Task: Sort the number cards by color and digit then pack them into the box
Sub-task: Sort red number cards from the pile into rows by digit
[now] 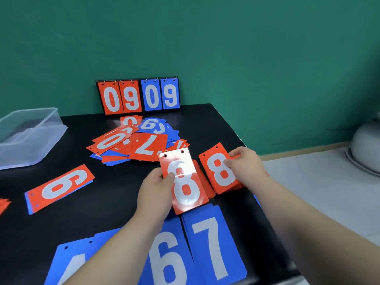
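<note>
My left hand (156,190) grips a glossy red 8 card (183,179) by its left edge, held above the black table (216,128). My right hand (245,166) pinches the right edge of a small stack of red 8 cards (219,171) lying on the table. A mixed heap of red and blue cards (135,140) lies in the middle. A red 6 pile (59,187) lies at the left. Blue 6 (166,258) and blue 7 (213,245) piles lie near me, with another blue pile (70,262) at the lower left. The clear plastic box (26,134) stands at the far left.
A flip scoreboard (137,95) showing 09 09 leans on the green wall at the table's back. The table's right edge runs diagonally beside a white floor. A grey rounded object (366,145) sits on the floor at the right. More red cards (4,204) peek in at the left edge.
</note>
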